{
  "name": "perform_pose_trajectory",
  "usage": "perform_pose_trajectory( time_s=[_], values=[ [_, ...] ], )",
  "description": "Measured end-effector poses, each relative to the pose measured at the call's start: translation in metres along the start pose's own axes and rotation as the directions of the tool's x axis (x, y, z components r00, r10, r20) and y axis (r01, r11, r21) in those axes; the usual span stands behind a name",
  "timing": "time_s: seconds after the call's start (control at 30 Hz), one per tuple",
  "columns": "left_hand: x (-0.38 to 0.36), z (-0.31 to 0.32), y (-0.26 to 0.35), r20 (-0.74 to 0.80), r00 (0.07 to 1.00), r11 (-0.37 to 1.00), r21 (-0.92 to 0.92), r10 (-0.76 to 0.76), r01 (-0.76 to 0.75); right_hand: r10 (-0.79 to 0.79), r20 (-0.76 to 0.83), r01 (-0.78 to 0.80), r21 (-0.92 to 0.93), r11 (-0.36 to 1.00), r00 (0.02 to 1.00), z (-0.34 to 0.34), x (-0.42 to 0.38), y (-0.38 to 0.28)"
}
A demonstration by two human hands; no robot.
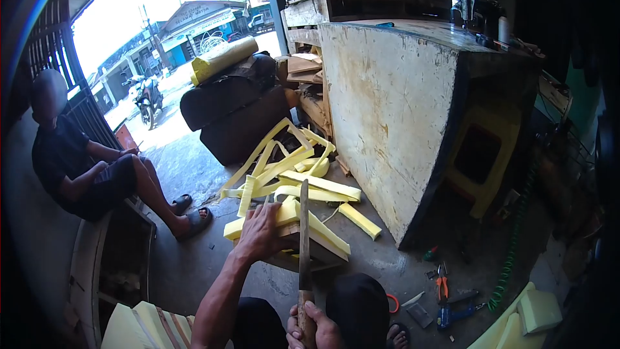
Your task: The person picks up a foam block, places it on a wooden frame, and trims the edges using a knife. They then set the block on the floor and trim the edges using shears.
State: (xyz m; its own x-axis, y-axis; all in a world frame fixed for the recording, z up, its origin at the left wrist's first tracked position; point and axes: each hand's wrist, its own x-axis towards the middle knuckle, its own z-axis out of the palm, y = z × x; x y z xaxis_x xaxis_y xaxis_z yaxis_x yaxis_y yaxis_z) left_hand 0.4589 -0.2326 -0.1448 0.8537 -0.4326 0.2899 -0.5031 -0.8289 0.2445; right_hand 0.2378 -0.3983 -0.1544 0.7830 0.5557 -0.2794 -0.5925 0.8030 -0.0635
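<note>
Head view: left hand [260, 229] lies flat, fingers spread, on yellow foam piece [292, 214]; right hand [314, 327] grips long knife [303, 239], blade upright just beside the foam.

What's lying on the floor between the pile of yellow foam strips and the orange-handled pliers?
In the head view, bare concrete floor lies there, plus the big table's lower corner.

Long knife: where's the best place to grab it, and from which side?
By the wooden handle at the near end, coming from below, toward the person. The long knife stands nearly upright with its blade running up past the foam piece; the right hand already wraps the handle, while the left hand presses the foam.
</note>
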Motion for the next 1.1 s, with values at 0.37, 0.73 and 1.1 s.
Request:
perform_pose_trajectory(
  time_s=[0.37,0.73,1.1],
  values=[
    [-0.003,-0.003,0.005,0.053,0.996,0.997,-0.008,-0.070,0.070,-0.133,-0.023,0.118,-0.323,0.939,0.991,-0.008,0.024,-0.015],
    [0.004,0.003,0.008,0.038,0.999,1.000,0.010,0.020,-0.020,-0.235,-0.093,0.159,-0.496,0.854,0.968,-0.021,-0.003,0.010],
    [0.010,0.011,0.024,-0.025,0.999,0.999,-0.027,0.035,-0.036,-0.206,-0.104,0.072,-0.711,0.700,0.973,-0.018,0.017,-0.028]
  ],
)
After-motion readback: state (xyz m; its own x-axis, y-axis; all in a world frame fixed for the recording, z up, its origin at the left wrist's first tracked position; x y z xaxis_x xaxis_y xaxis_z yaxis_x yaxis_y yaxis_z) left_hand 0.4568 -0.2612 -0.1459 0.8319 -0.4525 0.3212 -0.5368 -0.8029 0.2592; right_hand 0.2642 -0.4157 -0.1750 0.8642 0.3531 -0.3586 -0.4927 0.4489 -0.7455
